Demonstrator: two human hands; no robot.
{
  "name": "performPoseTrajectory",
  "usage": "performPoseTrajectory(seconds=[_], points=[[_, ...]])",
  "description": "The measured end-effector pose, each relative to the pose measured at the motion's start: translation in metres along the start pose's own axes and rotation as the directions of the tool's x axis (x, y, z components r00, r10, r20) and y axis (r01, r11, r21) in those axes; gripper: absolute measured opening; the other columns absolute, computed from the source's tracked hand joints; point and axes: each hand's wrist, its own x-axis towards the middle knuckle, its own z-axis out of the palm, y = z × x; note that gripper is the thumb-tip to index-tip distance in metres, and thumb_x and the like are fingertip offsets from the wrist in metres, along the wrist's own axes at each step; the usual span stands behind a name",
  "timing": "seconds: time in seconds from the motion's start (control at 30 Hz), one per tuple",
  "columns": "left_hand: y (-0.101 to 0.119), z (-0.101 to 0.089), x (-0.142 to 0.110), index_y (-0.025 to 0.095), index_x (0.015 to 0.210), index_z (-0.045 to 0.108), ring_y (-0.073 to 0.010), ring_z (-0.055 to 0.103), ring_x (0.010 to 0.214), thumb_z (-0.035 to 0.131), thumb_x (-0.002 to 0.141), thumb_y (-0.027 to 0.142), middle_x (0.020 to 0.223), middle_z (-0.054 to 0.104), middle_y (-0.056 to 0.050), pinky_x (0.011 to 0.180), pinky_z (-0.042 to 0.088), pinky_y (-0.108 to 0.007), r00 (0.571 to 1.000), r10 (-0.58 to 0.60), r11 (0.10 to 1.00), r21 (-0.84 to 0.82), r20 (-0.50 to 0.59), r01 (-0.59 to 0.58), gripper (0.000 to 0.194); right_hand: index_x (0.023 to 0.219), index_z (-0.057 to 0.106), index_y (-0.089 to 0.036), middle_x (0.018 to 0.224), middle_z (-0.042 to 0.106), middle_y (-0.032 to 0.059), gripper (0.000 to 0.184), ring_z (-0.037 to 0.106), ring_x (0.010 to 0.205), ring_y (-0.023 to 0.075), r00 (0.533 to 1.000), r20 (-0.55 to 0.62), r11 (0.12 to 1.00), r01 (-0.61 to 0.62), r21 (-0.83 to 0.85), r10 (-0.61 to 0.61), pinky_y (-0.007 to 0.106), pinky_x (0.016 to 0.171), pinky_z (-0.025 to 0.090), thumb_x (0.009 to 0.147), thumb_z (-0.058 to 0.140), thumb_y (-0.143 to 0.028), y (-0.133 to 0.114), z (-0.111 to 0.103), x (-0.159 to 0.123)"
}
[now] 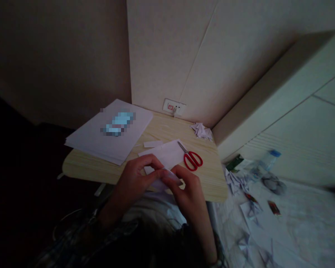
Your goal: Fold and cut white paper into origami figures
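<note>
Between my two hands is a small piece of white paper point(159, 184), held over the front edge of the table. The thumb and fingers of my left hand point(139, 173) pinch it from the left. My right hand point(186, 184) grips its right side, thumb and fingertips pressed together. Fingers hide part of the paper, so its full shape cannot be made out. Just beyond lies a flat white sheet point(171, 152) with a narrow paper strip point(152, 144) beside it. Red-handled scissors point(193, 160) rest at the sheet's right edge, blades towards the wall.
A stack of white paper point(100, 147) covers the table's left side, a blurred-out phone point(119, 123) on top. Folded paper pieces point(201, 131) sit at the back right corner. A wall socket point(174, 107) is behind. More folded papers point(235, 182) and a plastic bottle point(267, 160) lie to the right.
</note>
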Motion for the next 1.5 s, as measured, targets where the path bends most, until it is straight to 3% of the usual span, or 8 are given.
performPoseTrajectory(seconds=[0.13, 0.27, 0.4, 0.57, 0.7, 0.9, 1.27, 1.5], points=[[-0.003, 0.001, 0.002, 0.021, 0.058, 0.058, -0.0137, 0.055, 0.061, 0.070, 0.068, 0.023, 0.058, 0.056, 0.007, 0.062, 0.042, -0.024, 0.993, -0.032, 0.989, -0.145, -0.116, 0.015, 0.016, 0.076, 0.067, -0.019, 0.069, 0.065, -0.0004, 0.018, 0.059, 0.067, 0.0161, 0.999, 0.035, 0.997, 0.003, 0.081, -0.006, 0.026, 0.063, 0.043, 0.085, 0.061, -0.033, 0.007, -0.011, 0.001], [-0.003, 0.002, 0.003, 0.022, 0.062, 0.053, -0.0120, 0.051, 0.059, 0.070, 0.070, 0.026, 0.058, 0.053, 0.008, 0.058, 0.042, -0.021, 0.962, -0.129, 0.956, -0.290, -0.241, 0.055, 0.019, 0.100, 0.070, -0.022, 0.093, 0.074, 0.0059, 0.034, 0.068, 0.089, 0.0204, 0.995, 0.016, 0.966, 0.095, 0.239, -0.102, 0.030, 0.078, 0.051, 0.092, 0.052, -0.050, 0.017, -0.025, 0.003], [-0.006, 0.005, 0.004, 0.022, 0.063, 0.051, -0.0111, 0.051, 0.056, 0.072, 0.069, 0.029, 0.058, 0.057, 0.008, 0.055, 0.040, -0.021, 0.954, -0.166, 0.942, -0.326, -0.250, 0.079, 0.023, 0.108, 0.065, -0.024, 0.100, 0.073, 0.0072, 0.051, 0.069, 0.096, 0.0225, 0.974, 0.181, 0.952, 0.081, 0.295, -0.139, 0.032, 0.082, 0.053, 0.081, 0.060, -0.066, 0.022, -0.024, 0.005], [-0.010, 0.003, 0.005, 0.023, 0.064, 0.047, -0.0122, 0.054, 0.059, 0.073, 0.069, 0.034, 0.060, 0.059, 0.008, 0.056, 0.042, -0.021, 0.952, -0.194, 0.945, -0.307, -0.236, 0.117, 0.029, 0.113, 0.061, -0.025, 0.100, 0.070, 0.0060, 0.064, 0.066, 0.099, 0.0226, 0.958, 0.200, 0.932, 0.127, 0.339, -0.204, 0.030, 0.082, 0.051, 0.074, 0.058, -0.075, 0.022, -0.019, 0.002], [-0.010, 0.001, 0.004, 0.024, 0.066, 0.045, -0.0150, 0.060, 0.065, 0.071, 0.072, 0.039, 0.065, 0.064, 0.006, 0.060, 0.046, -0.023, 0.958, -0.192, 0.958, -0.254, -0.213, 0.136, 0.030, 0.110, 0.062, -0.027, 0.098, 0.068, 0.0033, 0.060, 0.065, 0.091, 0.0204, 0.959, 0.210, 0.916, 0.095, 0.391, -0.189, 0.029, 0.081, 0.051, 0.070, 0.066, -0.072, 0.017, -0.021, 0.001], [-0.006, 0.001, 0.005, 0.022, 0.061, 0.049, -0.0155, 0.064, 0.065, 0.078, 0.060, 0.029, 0.063, 0.066, 0.005, 0.061, 0.050, -0.025, 0.977, -0.211, 0.932, -0.307, -0.023, 0.194, 0.029, 0.076, 0.063, -0.021, 0.068, 0.062, -0.0027, 0.016, 0.058, 0.067, 0.0144, 0.997, 0.077, 0.936, -0.005, 0.351, -0.023, 0.025, 0.065, 0.044, 0.081, 0.070, -0.034, 0.014, -0.019, 0.004], [-0.003, 0.000, 0.002, 0.019, 0.072, 0.066, -0.0179, 0.067, 0.068, 0.079, 0.058, 0.017, 0.071, 0.073, 0.002, 0.062, 0.051, -0.026, 0.920, -0.224, 0.932, -0.206, 0.321, 0.299, 0.019, 0.064, 0.058, -0.020, 0.060, 0.054, -0.0042, 0.017, 0.049, 0.061, 0.0133, 0.999, -0.043, 0.991, 0.033, 0.132, -0.028, 0.025, 0.059, 0.038, 0.078, 0.066, -0.025, 0.004, -0.018, 0.003], [-0.004, 0.001, 0.002, 0.021, 0.078, 0.063, -0.0154, 0.063, 0.056, 0.081, 0.054, 0.018, 0.056, 0.065, 0.007, 0.055, 0.047, -0.024, 0.965, -0.211, 0.945, -0.220, 0.153, 0.242, 0.030, 0.079, 0.065, -0.020, 0.073, 0.065, -0.0010, 0.006, 0.058, 0.070, 0.0156, 0.995, -0.081, 0.982, 0.067, 0.176, -0.053, 0.026, 0.066, 0.044, 0.081, 0.065, -0.026, 0.005, -0.016, 0.002]])
